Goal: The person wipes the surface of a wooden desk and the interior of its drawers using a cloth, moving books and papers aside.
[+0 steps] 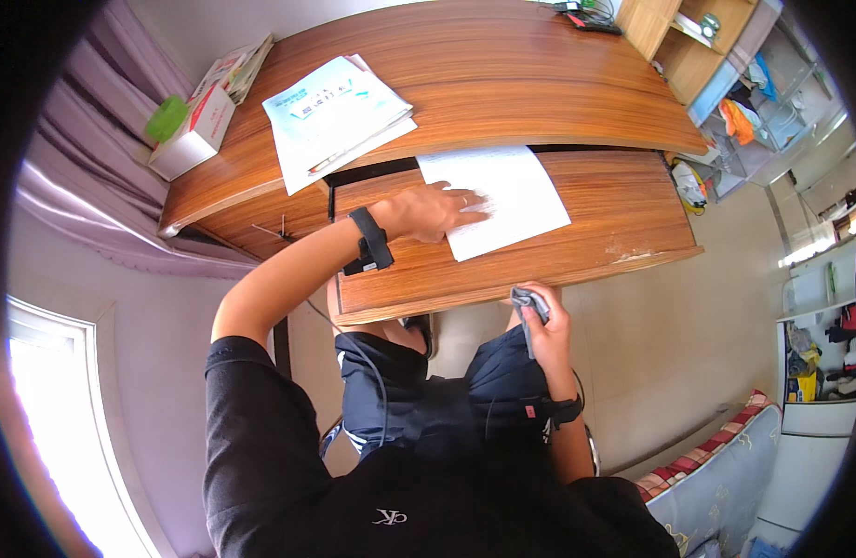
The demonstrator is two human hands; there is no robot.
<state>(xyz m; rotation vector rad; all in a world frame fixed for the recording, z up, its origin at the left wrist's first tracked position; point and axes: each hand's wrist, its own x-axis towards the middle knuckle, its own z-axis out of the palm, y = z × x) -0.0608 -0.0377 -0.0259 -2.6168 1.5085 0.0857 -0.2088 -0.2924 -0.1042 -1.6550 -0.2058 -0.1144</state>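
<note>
My left hand [430, 212] lies on a white sheet of paper [521, 200], its fingers stretched out and a little blurred. The sheet rests on the wooden pull-out tray [614, 206], and its far edge meets the desktop's front edge. Below the tray's front edge, over my right thigh, my right hand [550, 327] is closed around a crumpled grey cloth [528, 307]. Part of the cloth is hidden in the palm.
A stack of booklets [340, 112] overhangs the front of the desktop [502, 74]. White box [197, 135] and green round item [167, 119] stand at the left by the purple curtain [84, 139]. Black cables [591, 17] lie far back. A cabinet [702, 46] stands right; a bed [726, 465], lower right.
</note>
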